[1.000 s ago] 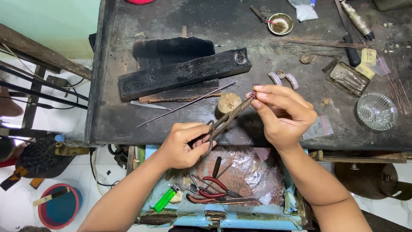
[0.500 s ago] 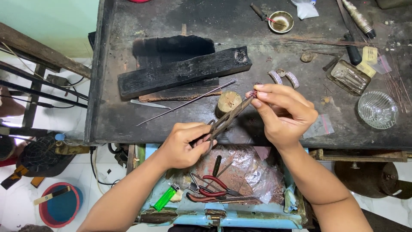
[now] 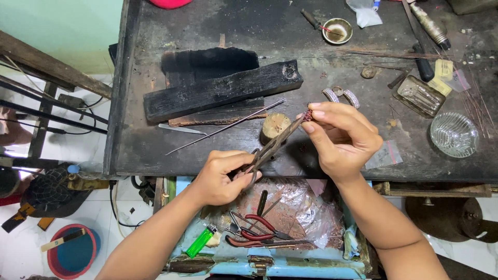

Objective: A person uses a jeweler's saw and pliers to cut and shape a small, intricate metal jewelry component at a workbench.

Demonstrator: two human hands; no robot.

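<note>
1. Over the near edge of the dark workbench (image 3: pixel 155 150), the left hand (image 3: pixel 220 176) is curled around the handles of slim metal pliers (image 3: pixel 270 150), whose tips angle up to the right.
2. Right hand (image 3: pixel 342 140) pinches a small reddish piece (image 3: pixel 307 115) between thumb and forefinger, right at the plier tips.
3. Cork stub (image 3: pixel 274 126) stands just behind the pliers.
4. Charred wood block (image 3: pixel 223 89) lies farther back; a thin rod (image 3: pixel 225 127) lies slantwise before it.
5. Below the hands, red-handled pliers (image 3: pixel 259 228) and a green lighter (image 3: pixel 199 242) sit in a blue tray (image 3: pixel 259 259).

Left hand (image 3: pixel 224 176) curled closed; right hand (image 3: pixel 340 136) raised, fingers (image 3: pixel 317 112) pinched together.
</note>
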